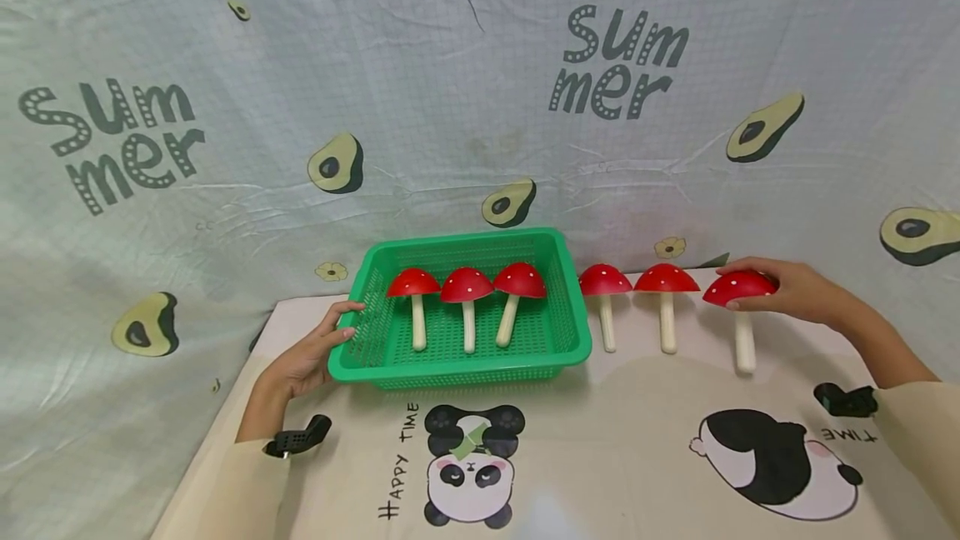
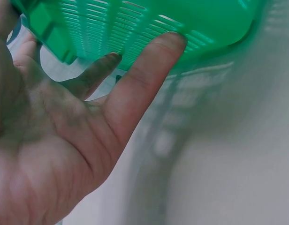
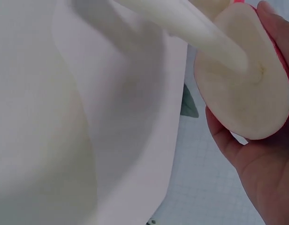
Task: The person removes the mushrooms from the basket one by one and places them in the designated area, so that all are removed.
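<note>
My right hand [image 1: 806, 294] holds a toy mushroom [image 1: 745, 340] by its red, white-dotted cap, with the pale stem pointing down toward me. In the right wrist view, the fingers and thumb grip around the cap's edge, and its cream underside [image 3: 243, 108] shows. My left hand [image 1: 307, 357] touches the left side of a green plastic basket [image 1: 465, 372] with fairly straight fingers. The left wrist view shows the thumb [image 2: 149, 65] against the slotted wall. Three similar mushrooms, among them a middle mushroom [image 1: 468, 315], lie inside the basket, caps away from me.
Between the basket and my right hand lie two more mushrooms, a left one [image 1: 607, 319] and a right one [image 1: 667, 319]. A pale tablecloth with panda prints [image 1: 471, 482] covers the table. Behind it hangs a light curtain [image 1: 420, 107] with avocado prints.
</note>
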### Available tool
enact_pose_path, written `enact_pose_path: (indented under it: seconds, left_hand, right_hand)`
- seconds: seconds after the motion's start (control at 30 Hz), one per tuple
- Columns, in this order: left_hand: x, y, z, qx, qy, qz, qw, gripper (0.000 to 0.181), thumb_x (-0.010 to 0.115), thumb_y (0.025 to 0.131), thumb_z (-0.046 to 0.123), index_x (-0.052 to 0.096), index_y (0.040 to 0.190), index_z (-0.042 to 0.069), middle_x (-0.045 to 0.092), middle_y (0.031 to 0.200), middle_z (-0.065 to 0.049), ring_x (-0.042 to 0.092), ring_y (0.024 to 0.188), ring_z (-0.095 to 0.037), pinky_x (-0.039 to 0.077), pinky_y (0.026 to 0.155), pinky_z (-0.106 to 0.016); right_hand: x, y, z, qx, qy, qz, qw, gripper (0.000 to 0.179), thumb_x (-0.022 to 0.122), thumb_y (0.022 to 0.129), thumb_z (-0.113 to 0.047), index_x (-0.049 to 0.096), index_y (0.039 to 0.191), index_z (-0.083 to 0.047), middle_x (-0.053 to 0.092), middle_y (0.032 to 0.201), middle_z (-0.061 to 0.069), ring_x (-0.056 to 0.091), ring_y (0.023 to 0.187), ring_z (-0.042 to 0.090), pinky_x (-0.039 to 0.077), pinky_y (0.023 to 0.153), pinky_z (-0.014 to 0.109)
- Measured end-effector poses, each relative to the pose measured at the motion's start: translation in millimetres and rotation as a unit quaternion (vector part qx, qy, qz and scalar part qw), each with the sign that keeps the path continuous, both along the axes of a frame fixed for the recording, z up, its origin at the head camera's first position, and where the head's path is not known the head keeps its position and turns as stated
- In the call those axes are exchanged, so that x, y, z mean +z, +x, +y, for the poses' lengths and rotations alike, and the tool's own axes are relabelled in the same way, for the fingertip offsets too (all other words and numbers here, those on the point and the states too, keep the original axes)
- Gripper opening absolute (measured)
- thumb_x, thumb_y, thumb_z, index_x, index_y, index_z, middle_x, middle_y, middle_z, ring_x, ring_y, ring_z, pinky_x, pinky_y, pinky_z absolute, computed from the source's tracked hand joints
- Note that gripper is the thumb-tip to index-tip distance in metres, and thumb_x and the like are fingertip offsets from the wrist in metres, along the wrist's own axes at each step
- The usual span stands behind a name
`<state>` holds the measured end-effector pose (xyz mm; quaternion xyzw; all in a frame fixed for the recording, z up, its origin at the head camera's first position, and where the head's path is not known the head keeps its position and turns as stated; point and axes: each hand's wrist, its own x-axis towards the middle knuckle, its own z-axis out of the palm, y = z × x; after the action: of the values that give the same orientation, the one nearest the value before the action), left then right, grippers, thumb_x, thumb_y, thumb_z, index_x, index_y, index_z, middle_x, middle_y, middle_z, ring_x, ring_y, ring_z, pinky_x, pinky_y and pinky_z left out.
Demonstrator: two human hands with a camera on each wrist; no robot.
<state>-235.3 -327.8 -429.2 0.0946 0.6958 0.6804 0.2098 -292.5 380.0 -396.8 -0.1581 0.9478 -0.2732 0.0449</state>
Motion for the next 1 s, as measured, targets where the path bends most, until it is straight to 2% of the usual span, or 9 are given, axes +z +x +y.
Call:
enact_pose_path:
  seconds: [0.17, 0.47, 0.77, 1.0]
  left_hand:
    - [-0.2, -0.3, -0.1, -0.004, 0.005, 0.001, 1.0000, 0.031, 0.043, 0.110, 0.023, 0.038, 0.133, 0.042, 0.047, 0.123, -0.012, 0.067, 0.099, -0.020, 0.060, 0.079, -0.041]
    - [-0.7, -1.6, -0.2, -0.003, 0.000, 0.002, 1.0000, 0.030, 0.043, 0.110, 0.024, 0.038, 0.133, 0.043, 0.047, 0.123, -0.013, 0.067, 0.099, -0.021, 0.060, 0.080, -0.041]
    - [-1.1, -4.2, 0.7, 0.005, -0.013, 0.006, 0.9999, 0.029, 0.045, 0.110, 0.025, 0.038, 0.132, 0.043, 0.040, 0.129, -0.014, 0.065, 0.101, -0.021, 0.059, 0.080, -0.040]
    - [-4.9, -3.4, -1.1, 0.003, -0.009, 0.008, 0.9999, 0.031, 0.043, 0.110, 0.023, 0.038, 0.132, 0.044, 0.038, 0.130, -0.015, 0.065, 0.102, -0.022, 0.059, 0.080, -0.041]
  right_hand:
    - [-6.9, -5.2, 7.7, -0.005, 0.006, -0.004, 1.0000, 0.065, 0.081, 0.086, -0.034, 0.054, 0.139, -0.008, 0.054, 0.132, 0.026, 0.048, 0.117, 0.045, 0.058, 0.072, 0.038]
    - [-8.6, -20.0, 11.6, -0.028, 0.006, -0.042, 0.9987, 0.069, 0.077, 0.088, -0.042, 0.050, 0.142, -0.008, 0.048, 0.136, 0.031, 0.043, 0.119, 0.052, 0.058, 0.080, 0.054]
    - [-19.1, -29.5, 12.9, -0.038, 0.004, -0.072, 0.9967, 0.072, 0.075, 0.089, -0.045, 0.047, 0.144, -0.008, 0.045, 0.138, 0.032, 0.040, 0.122, 0.053, 0.058, 0.081, 0.055]
    - [-27.4, -37.6, 9.3, -0.043, -0.001, -0.068, 0.9967, 0.071, 0.076, 0.088, -0.044, 0.048, 0.142, -0.008, 0.046, 0.138, 0.032, 0.042, 0.121, 0.052, 0.058, 0.083, 0.055]
